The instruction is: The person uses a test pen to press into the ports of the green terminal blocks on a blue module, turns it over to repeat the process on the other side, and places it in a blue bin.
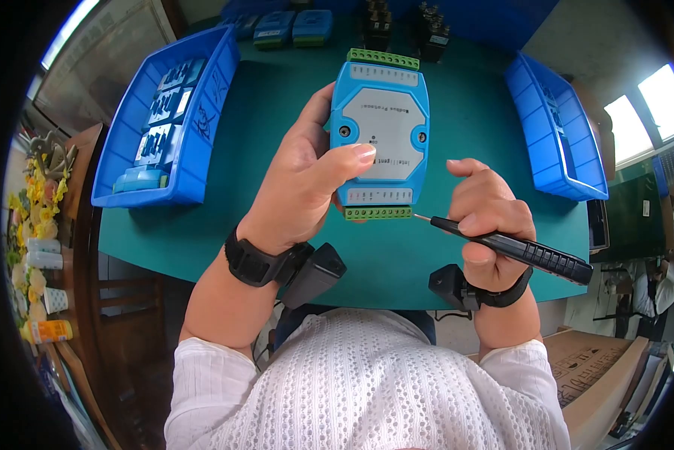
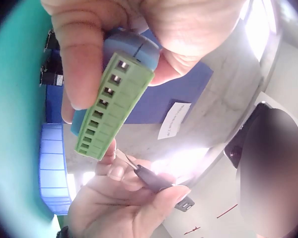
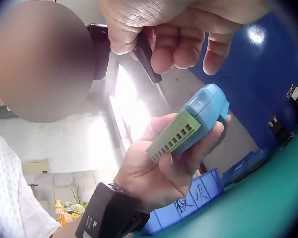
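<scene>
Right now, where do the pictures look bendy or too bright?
Head view: the green table curves along its front edge, corners go black, and the window glares white; left wrist view: white glare beside the screwdriver; right wrist view: more white glare, plus a bright spot on the blue panel.

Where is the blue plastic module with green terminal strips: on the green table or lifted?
Lifted: the left hand grips the blue module, and the right wrist view shows it above the table.

The blue module (image 1: 382, 135) and green terminal strip (image 1: 378, 214) are showing smooth plastic, the screwdriver (image 1: 513, 244) is pairing a ribbed plastic handle (image 1: 551, 259) with a shiny metal shaft (image 1: 422, 217), and the white top (image 1: 374, 382) is showing openwork cloth.
</scene>
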Action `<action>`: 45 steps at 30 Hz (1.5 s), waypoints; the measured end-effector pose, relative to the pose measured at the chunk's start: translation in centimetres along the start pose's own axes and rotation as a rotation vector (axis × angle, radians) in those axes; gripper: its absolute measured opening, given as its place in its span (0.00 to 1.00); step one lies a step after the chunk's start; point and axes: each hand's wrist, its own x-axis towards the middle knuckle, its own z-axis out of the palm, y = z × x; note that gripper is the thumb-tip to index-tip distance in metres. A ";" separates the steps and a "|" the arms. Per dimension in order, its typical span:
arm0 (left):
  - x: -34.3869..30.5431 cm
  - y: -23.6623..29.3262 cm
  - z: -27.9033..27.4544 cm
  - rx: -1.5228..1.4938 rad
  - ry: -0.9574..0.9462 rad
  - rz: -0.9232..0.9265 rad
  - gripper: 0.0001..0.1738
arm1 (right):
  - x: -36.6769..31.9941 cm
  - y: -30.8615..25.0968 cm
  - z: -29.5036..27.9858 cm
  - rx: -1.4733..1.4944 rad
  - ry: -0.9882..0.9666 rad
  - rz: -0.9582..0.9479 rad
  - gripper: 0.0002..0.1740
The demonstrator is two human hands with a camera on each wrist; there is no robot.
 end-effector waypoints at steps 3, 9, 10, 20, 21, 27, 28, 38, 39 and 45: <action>-0.1 0.0 0.1 -0.001 0.011 0.003 0.40 | 0.0 0.0 0.2 0.001 -0.012 0.014 0.16; -0.1 0.0 0.0 0.012 0.008 0.026 0.40 | 0.0 0.3 0.2 -0.031 -0.004 0.030 0.15; -0.1 0.0 -0.1 0.022 0.000 0.027 0.40 | 0.0 0.2 0.2 -0.042 0.008 0.026 0.15; -0.6 -0.4 0.9 0.052 0.035 0.260 0.39 | -0.1 0.4 0.1 -0.101 0.132 0.035 0.18; -0.5 -0.5 0.9 0.055 0.031 0.276 0.39 | -0.1 0.3 0.1 -0.136 0.141 0.029 0.19; -0.7 -0.9 1.1 0.094 0.025 0.365 0.39 | 0.3 0.3 0.1 -0.294 0.165 -0.059 0.21; -0.7 -1.0 1.1 0.102 0.023 0.378 0.39 | 0.3 0.3 0.2 -0.299 0.173 -0.066 0.22; -0.4 -1.0 1.0 0.048 0.014 0.294 0.39 | 0.3 0.2 0.0 -0.320 0.166 -0.052 0.22; -0.4 -1.0 1.0 0.042 0.013 0.294 0.39 | 0.3 0.1 0.0 -0.326 0.165 -0.051 0.22; -0.5 -1.1 1.2 0.064 0.011 0.325 0.40 | 0.2 0.2 0.0 -0.348 0.158 -0.053 0.22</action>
